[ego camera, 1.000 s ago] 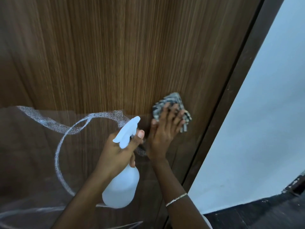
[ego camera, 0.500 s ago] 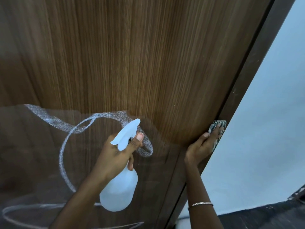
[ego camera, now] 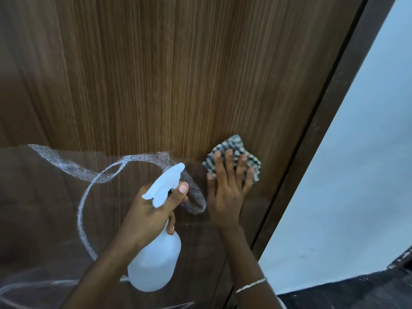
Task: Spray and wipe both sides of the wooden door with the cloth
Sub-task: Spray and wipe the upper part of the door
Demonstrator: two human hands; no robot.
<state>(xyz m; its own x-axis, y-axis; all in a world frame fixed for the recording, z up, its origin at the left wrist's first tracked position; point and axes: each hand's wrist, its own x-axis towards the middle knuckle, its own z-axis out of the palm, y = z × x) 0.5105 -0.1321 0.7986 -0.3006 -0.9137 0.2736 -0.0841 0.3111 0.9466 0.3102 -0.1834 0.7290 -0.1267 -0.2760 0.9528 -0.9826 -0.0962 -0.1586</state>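
Left grip [ego camera: 147,217] clamps the spray bottle [ego camera: 156,264], contents unclear — right grip [ego camera: 225,197], fingers [ego camera: 229,162] straight, presses cloth [ego camera: 234,143] on door [ego camera: 178,74].

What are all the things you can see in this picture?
wooden door: one, brown, fills the left and middle
white streaks: several, looping across the lower left of the door
door frame: one, dark brown, along the door's right edge
wall: one, pale bluish white, at right
floor: one, dark, bottom right corner
cloth: one, black and white checks, flat on the door near its right edge
spray bottle: one, white, low centre, in front of the door
bracelet: one, silver, on the right wrist
left hand: grips the spray bottle's neck
right hand: fingers spread, presses the cloth to the door
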